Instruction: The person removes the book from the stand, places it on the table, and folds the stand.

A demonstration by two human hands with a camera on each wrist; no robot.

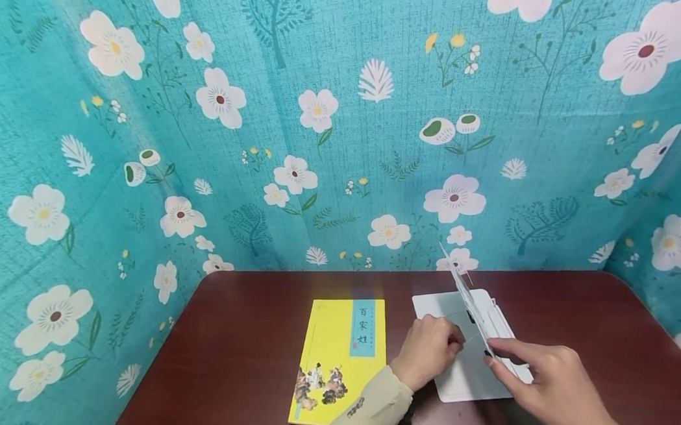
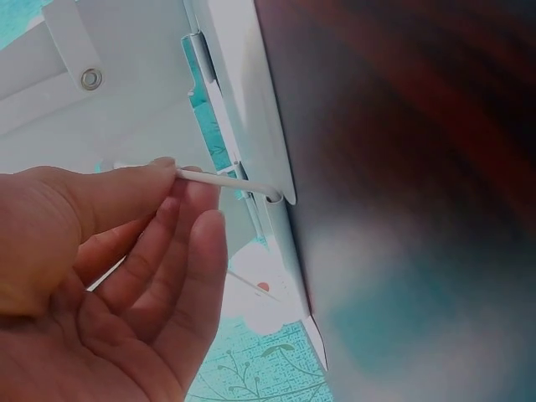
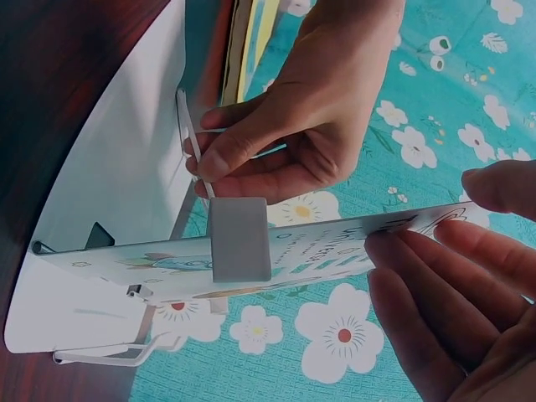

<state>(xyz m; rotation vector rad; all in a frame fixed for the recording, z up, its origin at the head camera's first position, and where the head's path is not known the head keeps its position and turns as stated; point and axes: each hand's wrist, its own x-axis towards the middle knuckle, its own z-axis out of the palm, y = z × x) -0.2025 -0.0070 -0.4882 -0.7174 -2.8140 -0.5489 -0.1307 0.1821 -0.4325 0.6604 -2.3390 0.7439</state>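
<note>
A white folding book stand has its flat base plate lying on the table, and its panel stands tilted up from it. My left hand is at the left side of the panel. In the left wrist view its thumb and fingers pinch a thin white wire rod, whose far end meets the base plate. My right hand holds the panel's near edge between thumb and fingers. The right wrist view shows print on the panel's face and a grey block on its edge.
A yellow book with a blue title label lies left of the stand on the dark red-brown table. Teal flowered cloth hangs behind the table and at both sides. White bent wire arms stick out beside the panel.
</note>
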